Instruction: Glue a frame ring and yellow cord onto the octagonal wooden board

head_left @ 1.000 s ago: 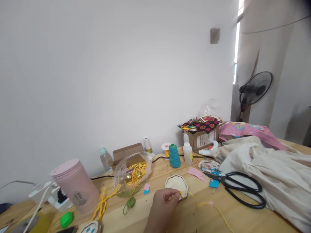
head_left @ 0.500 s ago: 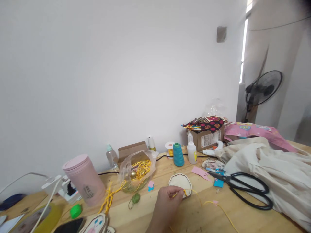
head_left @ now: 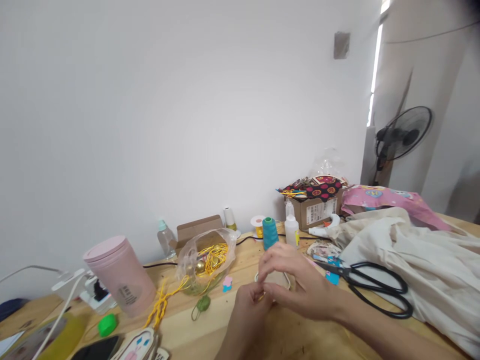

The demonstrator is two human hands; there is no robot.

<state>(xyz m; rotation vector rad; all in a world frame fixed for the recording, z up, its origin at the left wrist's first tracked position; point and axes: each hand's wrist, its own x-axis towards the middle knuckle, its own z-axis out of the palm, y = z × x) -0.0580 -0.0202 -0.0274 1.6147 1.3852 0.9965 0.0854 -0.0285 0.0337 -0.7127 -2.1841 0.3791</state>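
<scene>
A small pale wooden plaque (head_left: 279, 280) with a raised scalloped rim lies on the table, mostly covered by my hands. At its near edge my left hand (head_left: 252, 306) is closed in a pinch on a yellow cord (head_left: 261, 298), of which only a speck shows. My right hand (head_left: 298, 282) arches over the plaque from the right. Its thumb and bent fingers come together right beside my left fingertips; whatever is between them is hidden.
Black-handled scissors (head_left: 378, 285) lie on cream cloth (head_left: 412, 250) to the right. Behind my hands stand a teal thread cone (head_left: 269, 233) and a white glue bottle (head_left: 291, 231). Leftward are a plastic bag of yellow cord (head_left: 213, 257), a green yarn ball (head_left: 203, 303) and a pink tumbler (head_left: 120, 275).
My right hand has come in from the right and now meets my left hand over the plaque. My left hand still pinches at the near edge. The view has shifted slightly.
</scene>
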